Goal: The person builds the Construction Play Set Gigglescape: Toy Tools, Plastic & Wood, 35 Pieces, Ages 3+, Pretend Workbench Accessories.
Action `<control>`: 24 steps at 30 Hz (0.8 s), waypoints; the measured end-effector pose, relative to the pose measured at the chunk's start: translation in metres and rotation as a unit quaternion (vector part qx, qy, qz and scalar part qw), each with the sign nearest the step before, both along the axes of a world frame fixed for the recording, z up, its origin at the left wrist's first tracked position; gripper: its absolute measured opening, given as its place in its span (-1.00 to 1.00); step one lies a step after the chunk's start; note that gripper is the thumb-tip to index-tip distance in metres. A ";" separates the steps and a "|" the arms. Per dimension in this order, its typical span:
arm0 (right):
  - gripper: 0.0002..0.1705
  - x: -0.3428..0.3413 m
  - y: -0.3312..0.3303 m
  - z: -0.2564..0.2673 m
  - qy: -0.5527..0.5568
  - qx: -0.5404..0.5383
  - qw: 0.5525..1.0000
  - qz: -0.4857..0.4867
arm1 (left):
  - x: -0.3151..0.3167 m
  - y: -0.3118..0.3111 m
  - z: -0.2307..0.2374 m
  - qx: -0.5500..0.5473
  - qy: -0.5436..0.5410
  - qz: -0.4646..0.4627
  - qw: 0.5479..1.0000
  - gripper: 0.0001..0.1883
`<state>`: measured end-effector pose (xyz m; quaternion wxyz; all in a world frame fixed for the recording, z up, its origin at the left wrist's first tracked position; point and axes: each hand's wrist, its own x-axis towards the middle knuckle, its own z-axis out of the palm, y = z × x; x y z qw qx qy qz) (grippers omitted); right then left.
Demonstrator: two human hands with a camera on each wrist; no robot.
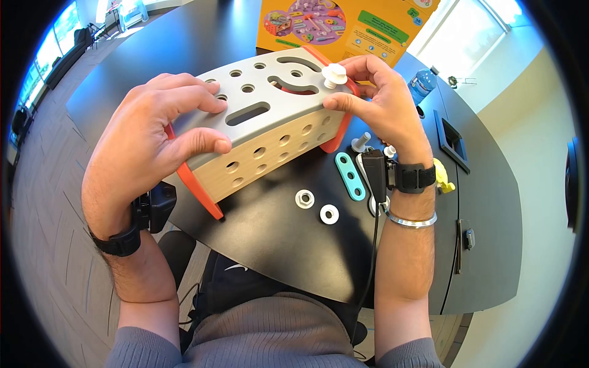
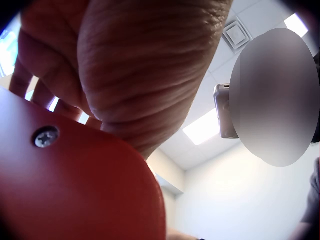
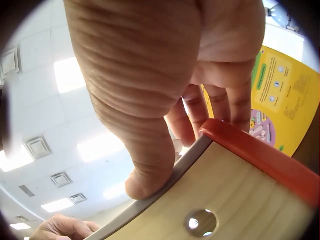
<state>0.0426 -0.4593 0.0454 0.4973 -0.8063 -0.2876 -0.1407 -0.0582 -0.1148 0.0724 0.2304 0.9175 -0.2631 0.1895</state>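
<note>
A wooden toy workbench [image 1: 245, 158] has a grey top with round holes and slots, pale sides and red end panels [image 3: 260, 155]. My left hand [image 1: 153, 116] grips its left end, thumb along the front edge and fingers over the top. At the other end my right hand [image 1: 388, 101] holds the workbench, with the thumb on the front edge of the top and the fingers round the far side. Between that thumb and the fingers stands a white toy bolt [image 1: 334, 74], head up, at the right end of the top.
On the black table [image 1: 264, 236] lie a white nut [image 1: 305, 199], a white washer [image 1: 329, 214], a teal strip with holes [image 1: 350, 176] and a grey bolt [image 1: 362, 142]. Behind stand a yellow box [image 1: 374, 37] and a water bottle [image 1: 422, 84]. A yellow piece [image 1: 443, 176] lies right.
</note>
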 end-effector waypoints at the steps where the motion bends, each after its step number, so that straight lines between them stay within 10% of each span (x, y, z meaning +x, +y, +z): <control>1: -0.42 0.001 -0.001 0.000 -0.014 -0.011 1.000 -0.009 | 0.000 0.000 0.000 0.000 0.000 0.000 1.000 -0.37; 24: -0.36 -0.007 0.006 0.008 -0.018 -0.034 0.999 -0.017 | 0.000 -0.001 0.000 -0.003 -0.008 0.001 1.000 -0.31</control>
